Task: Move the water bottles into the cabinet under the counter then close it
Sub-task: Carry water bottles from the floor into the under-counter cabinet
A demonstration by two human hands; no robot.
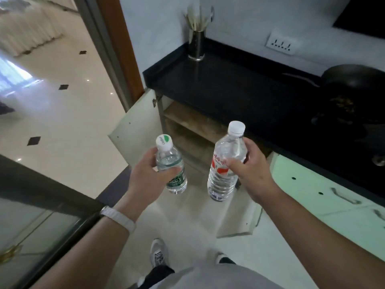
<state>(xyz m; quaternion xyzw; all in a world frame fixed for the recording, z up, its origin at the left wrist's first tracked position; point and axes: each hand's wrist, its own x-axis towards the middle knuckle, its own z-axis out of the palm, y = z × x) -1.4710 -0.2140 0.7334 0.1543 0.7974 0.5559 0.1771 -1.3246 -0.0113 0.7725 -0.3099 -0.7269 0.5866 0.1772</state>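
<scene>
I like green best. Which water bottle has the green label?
The smaller clear plastic bottle, held in the left hand. Its label and cap mark are green; the taller clear bottle in the right hand has a red label.

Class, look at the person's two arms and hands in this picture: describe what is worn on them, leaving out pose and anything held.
Both forearms are bare, with no sleeves in view. The left wrist carries a white ribbed band, like a watch strap. The left hand and right hand wear no gloves, and no rings are visible.
</scene>
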